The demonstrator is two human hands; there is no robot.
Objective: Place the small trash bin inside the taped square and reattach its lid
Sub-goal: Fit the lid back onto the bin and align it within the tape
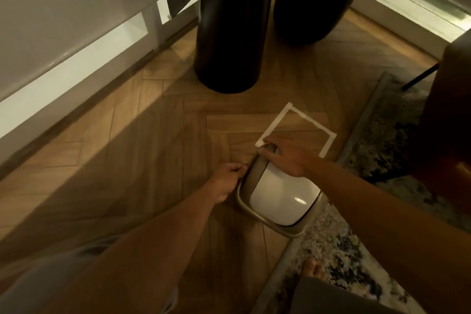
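Note:
The small trash bin (pixel 270 224) stands on the wooden floor, seen from above: a beige rim around a white swing lid (pixel 283 199). It sits just in front of and left of the white taped square (pixel 308 122), outside it. My left hand (pixel 226 180) grips the bin's left rim with curled fingers. My right hand (pixel 288 154) lies over the far end of the lid, fingers wrapped over the far rim, and covers the near corner of the taped square. The bin's body is hidden under the lid.
Two tall black vases (pixel 229 33) stand on the floor beyond the square. A patterned rug (pixel 331 250) runs along the right, touching the bin's near edge. A dark chair (pixel 448 122) stands at right. White cabinets (pixel 63 46) line the left. My bare foot (pixel 312 269) rests on the rug.

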